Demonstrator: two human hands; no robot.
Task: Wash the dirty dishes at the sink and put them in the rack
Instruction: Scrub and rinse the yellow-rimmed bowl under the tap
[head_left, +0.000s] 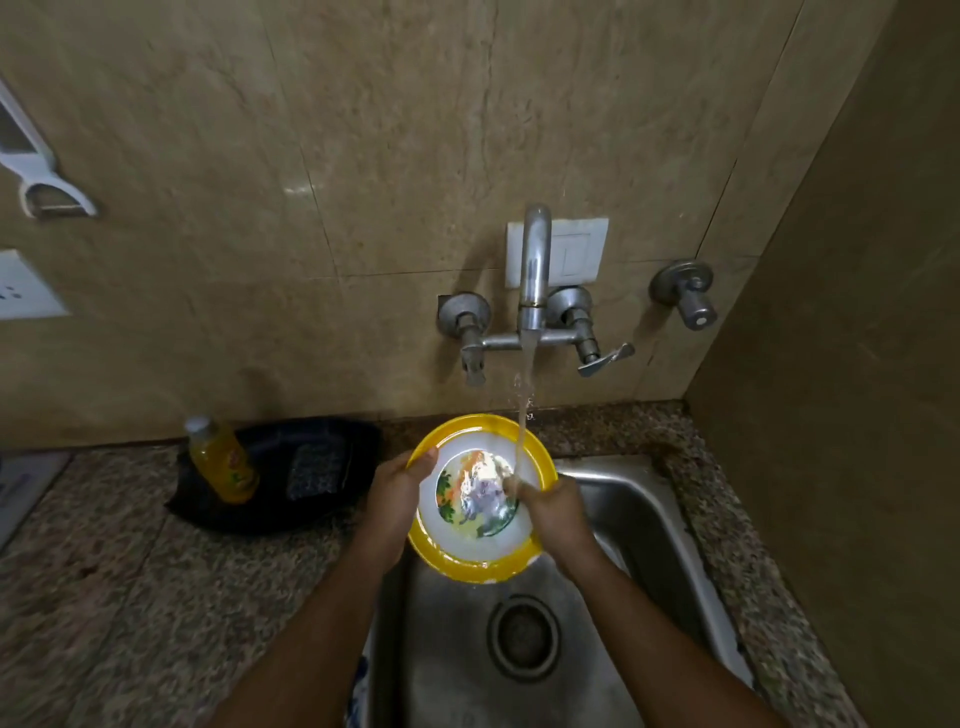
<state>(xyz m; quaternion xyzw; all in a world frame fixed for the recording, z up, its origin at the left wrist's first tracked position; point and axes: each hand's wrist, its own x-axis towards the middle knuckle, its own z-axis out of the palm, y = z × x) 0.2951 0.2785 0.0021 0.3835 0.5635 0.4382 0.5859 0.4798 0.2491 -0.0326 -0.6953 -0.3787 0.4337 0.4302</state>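
A white plate (467, 551) with a yellow rim and a coloured picture in its middle is held tilted over the steel sink (639, 519). My left hand (397, 493) grips its left rim, thumb on top. My right hand (550, 506) rests against the plate's right side, fingers on its face where the water lands. A stream of water falls from the wall tap (534, 270) onto the plate.
A black tray (322, 514) on the granite counter at the left holds a yellow liquid bottle (223, 460) and a dark scrub pad (317, 470). The sink drain (524, 636) lies below the plate. A side wall closes the right. No rack is in view.
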